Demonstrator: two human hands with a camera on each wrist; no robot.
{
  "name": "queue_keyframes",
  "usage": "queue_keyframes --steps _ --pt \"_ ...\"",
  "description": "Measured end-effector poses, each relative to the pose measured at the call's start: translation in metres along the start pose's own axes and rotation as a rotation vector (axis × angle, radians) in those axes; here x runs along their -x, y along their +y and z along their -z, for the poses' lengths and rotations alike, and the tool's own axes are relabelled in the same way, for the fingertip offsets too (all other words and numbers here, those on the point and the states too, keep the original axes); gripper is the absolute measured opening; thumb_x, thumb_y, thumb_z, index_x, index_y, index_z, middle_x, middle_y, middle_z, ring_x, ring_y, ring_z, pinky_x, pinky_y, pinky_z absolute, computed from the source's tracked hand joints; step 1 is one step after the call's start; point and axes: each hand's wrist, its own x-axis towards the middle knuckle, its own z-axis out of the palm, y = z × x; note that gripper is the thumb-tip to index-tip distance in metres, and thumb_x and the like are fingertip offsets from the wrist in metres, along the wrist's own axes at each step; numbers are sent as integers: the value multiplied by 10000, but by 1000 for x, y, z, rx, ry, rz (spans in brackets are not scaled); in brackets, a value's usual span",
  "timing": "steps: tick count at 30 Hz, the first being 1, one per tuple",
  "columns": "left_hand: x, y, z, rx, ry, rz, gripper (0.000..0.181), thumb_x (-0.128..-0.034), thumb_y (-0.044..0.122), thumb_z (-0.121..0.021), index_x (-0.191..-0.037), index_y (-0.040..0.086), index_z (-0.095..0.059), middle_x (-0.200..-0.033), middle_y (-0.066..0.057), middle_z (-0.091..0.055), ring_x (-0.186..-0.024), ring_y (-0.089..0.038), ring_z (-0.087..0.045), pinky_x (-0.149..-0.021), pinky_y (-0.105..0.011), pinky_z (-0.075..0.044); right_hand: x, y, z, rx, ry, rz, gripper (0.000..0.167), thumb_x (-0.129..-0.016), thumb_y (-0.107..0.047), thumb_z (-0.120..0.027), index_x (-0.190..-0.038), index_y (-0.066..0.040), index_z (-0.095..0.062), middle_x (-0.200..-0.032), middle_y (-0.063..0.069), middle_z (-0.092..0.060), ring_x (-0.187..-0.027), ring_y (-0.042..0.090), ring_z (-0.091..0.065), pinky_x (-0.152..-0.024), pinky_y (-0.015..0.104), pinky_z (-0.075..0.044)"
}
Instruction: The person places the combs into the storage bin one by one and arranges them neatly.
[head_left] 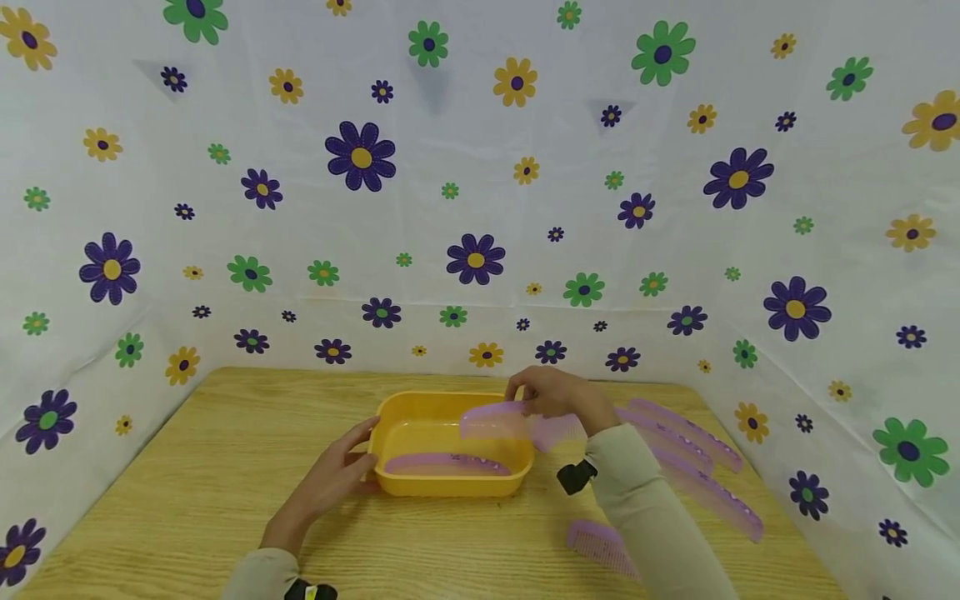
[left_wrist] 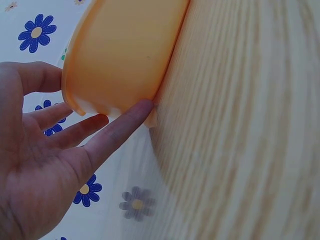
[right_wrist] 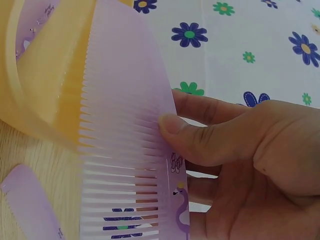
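From my end I read the yellow basin (head_left: 450,487) as smooth plastic, soft gloss. Held comb (right_wrist: 125,60): translucent plastic, smooth-spined; combs (head_left: 708,493) at right look the same. Tabletop (head_left: 225,454): wood-grain, low sheen. Floral backdrop (head_left: 420,137): creased sheet, can't tell if cloth or plastic. Right sleeve (head_left: 645,500): matt cloth.

Right fingers (head_left: 514,387) hold a purple comb (head_left: 483,419) partly over the yellow basin (head_left: 450,487) — another comb (head_left: 435,464) inside.
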Motion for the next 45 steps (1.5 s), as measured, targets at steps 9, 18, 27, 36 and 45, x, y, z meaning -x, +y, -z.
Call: queue_keyframes --steps 9,18,27,36,45 --pt "0 0 0 -11 1 -2 633 -1044 104 -518 -1628 98 -275 -1621 -283 -341 -1361 -491 -543 -862 -436 -652 -12 -16 -1 16 -31 -65 253 -988 3 -616 -1169 -138 -724 -1099 102 -684 -918 229 -613 -819 327 -620" --pt "0 -1 -1 -17 14 5 627 -1046 102 -513 -1628 106 -281 -1615 -272 -357 -1352 -482 -555 -854 -417 -654 -30 -22 -4 8 -41 -100 338 -934 73 -630 -1153 -163 -730 -1131 95 -688 -956 246 -619 -873 368 -639" --pt "-1 -2 -1 -15 27 29 631 -1047 107 -517 -1632 135 -283 -1626 -247 -352 -1366 -475 -546 -871 -424 -650 -40 -25 -4 -12 -64 -135 353 -935 60 -627 -1156 -199 -722 -1138 89 -663 -948 246 -608 -837 333 -624" --pt "-1 -1 -1 -28 31 41 632 -1042 124 -529 -1629 157 -296 -1630 -234 -357 -1350 -452 -567 -877 -423 -649 -53 -33 -8 -5 -80 -156 375 -934 67 -615 -1152 -217 -728 -1124 66 -663 -983 245 -605 -917 376 -616" --pt "-1 -3 -1 -13 22 42 631 -1046 122 -523 -1631 158 -290 -1634 -235 -345 -1359 -455 -557 -889 -426 -646 -65 -40 -11 15 -88 -153 355 -970 29 -588 -1166 -231 -731 -1092 62 -639 -951 230 -582 -822 319 -571"
